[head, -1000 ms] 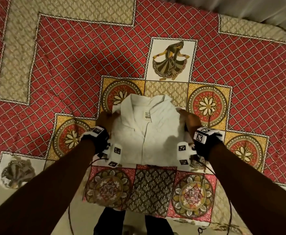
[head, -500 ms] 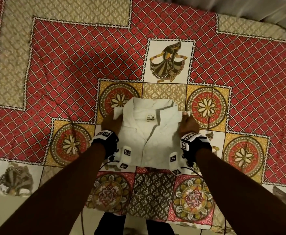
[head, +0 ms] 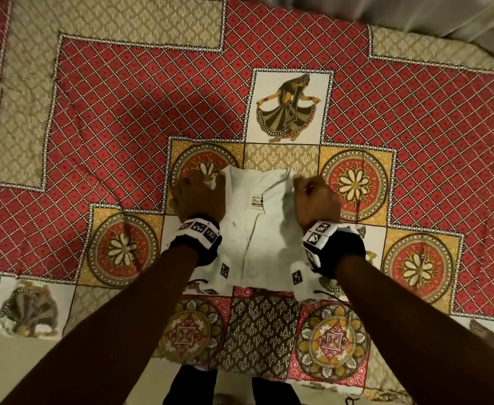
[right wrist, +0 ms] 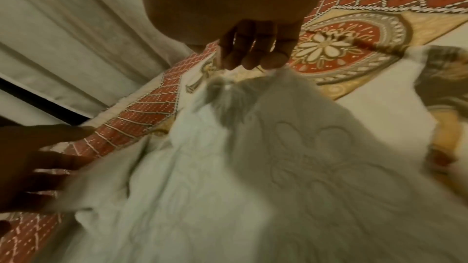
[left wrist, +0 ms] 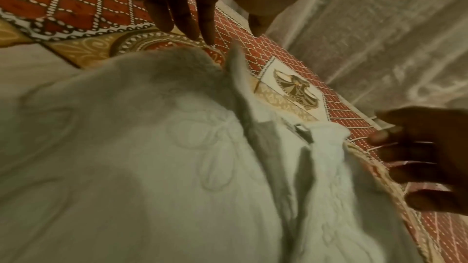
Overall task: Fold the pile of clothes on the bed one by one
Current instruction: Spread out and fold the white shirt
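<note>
A folded white shirt [head: 257, 244] lies collar-up on the patterned bedspread [head: 123, 112], near the bed's front edge. My left hand [head: 199, 197] is over its left shoulder. In the left wrist view its fingers [left wrist: 202, 17] hang straight and apart, their tips just above a raised collar corner of the shirt [left wrist: 152, 167]. My right hand [head: 316, 200] is over the right shoulder, and its loosely bent fingertips [right wrist: 253, 51] touch the shirt's [right wrist: 278, 187] top corner. Neither hand plainly grips the cloth.
The red, gold and beige bedspread stretches wide on all sides of the shirt. A pale curtain [head: 444, 13] hangs behind the far edge. Pale floor [head: 20, 361] and my dark trouser legs [head: 190, 387] show below the near edge.
Both hands have left the shirt's sides and moved forward and up to its shoulders by the collar. The shirt now lies flat on the bedspread.
</note>
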